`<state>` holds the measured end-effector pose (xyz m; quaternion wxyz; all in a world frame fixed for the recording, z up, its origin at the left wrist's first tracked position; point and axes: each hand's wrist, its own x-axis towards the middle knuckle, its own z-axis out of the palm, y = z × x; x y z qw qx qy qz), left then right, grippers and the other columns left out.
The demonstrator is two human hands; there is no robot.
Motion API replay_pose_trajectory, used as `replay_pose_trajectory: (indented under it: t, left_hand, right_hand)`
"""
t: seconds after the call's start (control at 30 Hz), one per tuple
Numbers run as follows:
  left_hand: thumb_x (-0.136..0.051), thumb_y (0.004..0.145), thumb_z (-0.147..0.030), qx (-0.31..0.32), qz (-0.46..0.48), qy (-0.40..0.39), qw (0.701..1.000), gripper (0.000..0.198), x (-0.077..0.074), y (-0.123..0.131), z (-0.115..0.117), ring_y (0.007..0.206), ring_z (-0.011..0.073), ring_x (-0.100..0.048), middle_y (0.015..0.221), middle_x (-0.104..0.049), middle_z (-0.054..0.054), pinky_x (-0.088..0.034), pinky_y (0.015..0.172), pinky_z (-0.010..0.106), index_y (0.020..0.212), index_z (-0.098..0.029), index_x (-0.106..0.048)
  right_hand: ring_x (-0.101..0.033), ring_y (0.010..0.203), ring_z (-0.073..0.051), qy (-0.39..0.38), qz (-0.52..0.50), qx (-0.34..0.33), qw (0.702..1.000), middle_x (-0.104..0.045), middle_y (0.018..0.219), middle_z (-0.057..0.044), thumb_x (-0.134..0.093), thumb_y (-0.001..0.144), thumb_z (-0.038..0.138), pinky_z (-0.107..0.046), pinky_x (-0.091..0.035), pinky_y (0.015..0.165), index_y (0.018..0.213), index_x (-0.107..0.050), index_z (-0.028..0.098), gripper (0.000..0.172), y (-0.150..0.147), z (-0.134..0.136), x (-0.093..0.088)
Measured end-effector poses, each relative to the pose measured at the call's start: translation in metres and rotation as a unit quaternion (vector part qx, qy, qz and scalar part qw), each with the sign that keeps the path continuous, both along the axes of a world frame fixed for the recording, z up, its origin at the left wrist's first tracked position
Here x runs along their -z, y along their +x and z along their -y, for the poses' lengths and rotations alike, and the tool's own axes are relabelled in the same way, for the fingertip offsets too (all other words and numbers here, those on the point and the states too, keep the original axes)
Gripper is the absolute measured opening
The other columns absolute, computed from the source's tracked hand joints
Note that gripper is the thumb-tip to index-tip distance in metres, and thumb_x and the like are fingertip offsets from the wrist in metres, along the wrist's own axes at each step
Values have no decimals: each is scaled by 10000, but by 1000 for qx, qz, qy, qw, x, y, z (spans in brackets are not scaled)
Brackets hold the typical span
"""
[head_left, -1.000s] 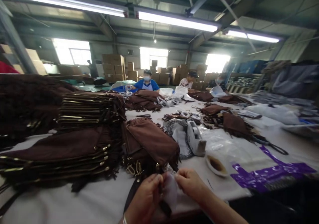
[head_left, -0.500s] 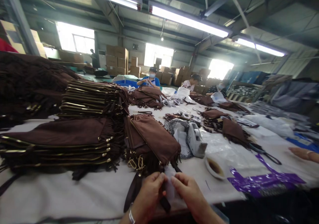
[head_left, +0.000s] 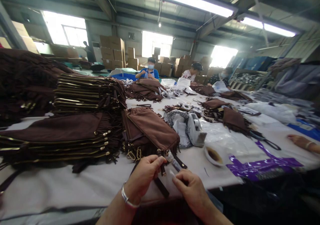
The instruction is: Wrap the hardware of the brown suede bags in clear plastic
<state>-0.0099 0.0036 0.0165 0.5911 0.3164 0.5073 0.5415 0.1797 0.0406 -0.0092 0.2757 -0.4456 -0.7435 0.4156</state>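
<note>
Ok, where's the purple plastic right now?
In the head view, the purple plastic lies at the table's near edge, to the right of the right hand and the white-rimmed round piece.

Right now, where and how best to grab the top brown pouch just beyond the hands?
Probably pinch its near end, thumb on top, coming from the near side. The top brown pouch lies flat and slanted over other pouches, that end pointing toward the person, while the tape dispenser crowds its right side.
</note>
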Motion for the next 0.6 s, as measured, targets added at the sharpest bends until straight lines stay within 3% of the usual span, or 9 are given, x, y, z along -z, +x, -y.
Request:
replay_pose_trajectory:
  t: [0.2,0.3,0.47,0.6]
  left_hand:
    - [-683,754,-513,-29,-52,1,998,418,0,12,-6,467,63,-270,502,-373,-85,-161,464,257,600,-183,-478]
    - [-681,761,-493,-17,-53,0,998,388,2,12,-5,498,68,-331,545,-436,-64,-205,480,243,632,-171,-509]
    - [-721,717,-488,17,-1,-67,998,359,8,7,3,544,87,-400,614,-495,-41,-201,484,231,715,-164,-568]
    - [-716,704,-511,15,-41,-58,997,376,15,5,5,547,94,-401,610,-499,-37,-212,494,239,723,-144,-636]
  right_hand:
    - [-536,678,-167,-44,-10,-3,999,-561,649,-6,-619,814,394,-270,-397,669,598,-628,156,322,11,3,4]
    - [-499,675,-158,-53,-35,-3,998,-526,649,1,-601,829,434,-266,-385,657,594,-589,159,362,13,4,3]
    - [-410,564,-131,-118,-77,44,989,-464,570,22,-576,818,529,-250,-322,525,692,-630,151,402,0,1,3]
    - [-448,563,-141,-123,-90,40,987,-548,592,-7,-588,797,540,-249,-335,518,785,-706,130,427,-13,-3,3]
